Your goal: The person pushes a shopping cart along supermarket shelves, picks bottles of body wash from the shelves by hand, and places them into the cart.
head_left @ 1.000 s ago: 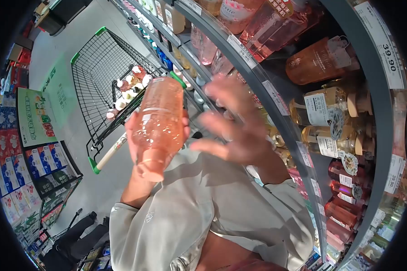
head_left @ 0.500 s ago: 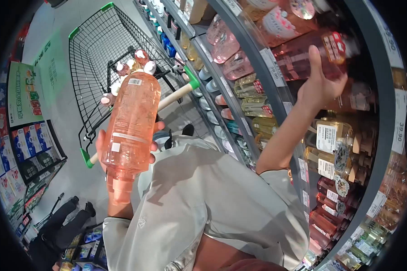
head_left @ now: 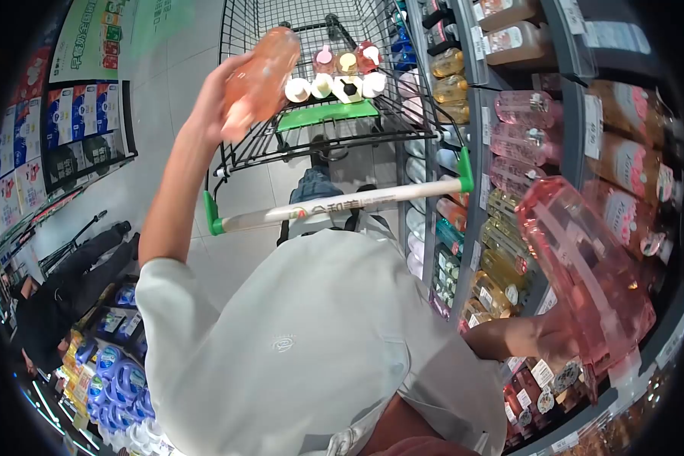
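Note:
My left hand (head_left: 211, 97) is wrapped round an orange see-through pump bottle (head_left: 266, 68), tilted with its pump toward me, over the left side of the shopping cart (head_left: 235, 156). On the right, my right hand (head_left: 556, 334) grips a large pink see-through bottle (head_left: 585, 266) in front of the shelf, its far end tipped up to the left. The bottle covers part of the fingers. Several pump bottles, among them a pink-topped bottle (head_left: 324, 61), stand inside the cart near its green flap (head_left: 327, 115).
The cart's handle (head_left: 342, 205) crosses in front of my body. Shelves on the right hold pink bottles (head_left: 520, 140), yellow bottles (head_left: 501, 266) and brown bottles (head_left: 623, 163). At left are boxed goods (head_left: 83, 114), blue bottles (head_left: 118, 380) and a person in dark clothes (head_left: 61, 304).
My left hand has carried the orange bottle forward, from before my body to the cart. My right hand has drawn the pink bottle off the shelf toward me. The view has turned.

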Demonstrator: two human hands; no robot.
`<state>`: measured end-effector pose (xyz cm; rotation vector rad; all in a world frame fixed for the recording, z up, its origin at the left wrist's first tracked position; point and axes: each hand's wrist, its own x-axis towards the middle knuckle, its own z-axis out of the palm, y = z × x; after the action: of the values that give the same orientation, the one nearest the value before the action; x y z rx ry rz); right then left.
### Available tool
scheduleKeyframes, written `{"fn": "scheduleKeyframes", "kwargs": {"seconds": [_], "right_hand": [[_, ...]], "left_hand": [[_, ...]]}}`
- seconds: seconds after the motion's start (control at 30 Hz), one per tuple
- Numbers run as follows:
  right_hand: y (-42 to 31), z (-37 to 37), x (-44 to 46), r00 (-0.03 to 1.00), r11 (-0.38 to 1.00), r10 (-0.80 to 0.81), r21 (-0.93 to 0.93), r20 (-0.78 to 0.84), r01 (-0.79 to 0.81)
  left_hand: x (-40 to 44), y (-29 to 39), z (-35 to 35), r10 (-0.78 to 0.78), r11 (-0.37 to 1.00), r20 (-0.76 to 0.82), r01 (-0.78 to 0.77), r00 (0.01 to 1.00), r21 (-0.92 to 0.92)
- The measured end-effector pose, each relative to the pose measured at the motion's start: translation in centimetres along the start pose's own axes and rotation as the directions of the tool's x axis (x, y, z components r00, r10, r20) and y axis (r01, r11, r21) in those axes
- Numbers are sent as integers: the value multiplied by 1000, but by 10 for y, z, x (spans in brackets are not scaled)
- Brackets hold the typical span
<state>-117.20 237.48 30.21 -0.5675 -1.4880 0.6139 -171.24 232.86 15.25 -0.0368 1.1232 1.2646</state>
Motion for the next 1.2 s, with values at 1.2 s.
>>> {"fn": "scheduleKeyframes", "kwargs": {"seconds": [1.2], "right_hand": [[142, 311, -66, 789, 995, 101, -82, 607, -64]], "left_hand": [[12, -27, 33, -275, 890, 375, 382, 885, -249]]}}
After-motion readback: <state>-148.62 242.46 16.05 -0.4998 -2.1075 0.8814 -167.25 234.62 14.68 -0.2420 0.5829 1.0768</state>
